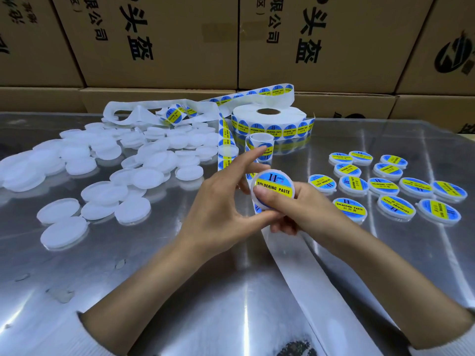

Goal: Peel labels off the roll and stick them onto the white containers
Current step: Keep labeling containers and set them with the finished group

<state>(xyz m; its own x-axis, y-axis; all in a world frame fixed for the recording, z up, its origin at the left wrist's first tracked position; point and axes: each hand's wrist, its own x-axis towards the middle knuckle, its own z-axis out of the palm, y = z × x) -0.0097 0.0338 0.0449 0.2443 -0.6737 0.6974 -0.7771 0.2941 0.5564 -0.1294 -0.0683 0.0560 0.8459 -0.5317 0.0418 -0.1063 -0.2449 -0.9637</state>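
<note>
Both hands meet over the middle of the shiny worktop (159, 265) around one white container (272, 191). The right hand (295, 211) pinches it, thumb pressed flat on the lower left of the fresh label and fingers curled under its base. The left hand (226, 201) steadies the rim with its thumb below and its index finger stretched up past the far edge, the other fingers loosely spread.

The likeliest fault here is a crooked or creased label: if the thumb rubs down one side only, air may stay trapped or the edge may lift. The loose strip of labels (225, 142) hangs just beyond the left fingers, so a stray sticky face could catch on skin or on the container. The bare backing strip (303, 278) trails toward the person under the right wrist and could drag finished pieces.

The label reads "SOLDERING PASTE" in black on a yellow band across a blue disc, with a logo above; smaller characters are too fine to read. The roll (270, 122) beyond the hands repeats it. Labelled containers (395, 188) lie right of the hands, unlabelled ones (102, 170) left. The cartons (180, 39) behind carry large Chinese characters, including 头盔 and 限公司
</note>
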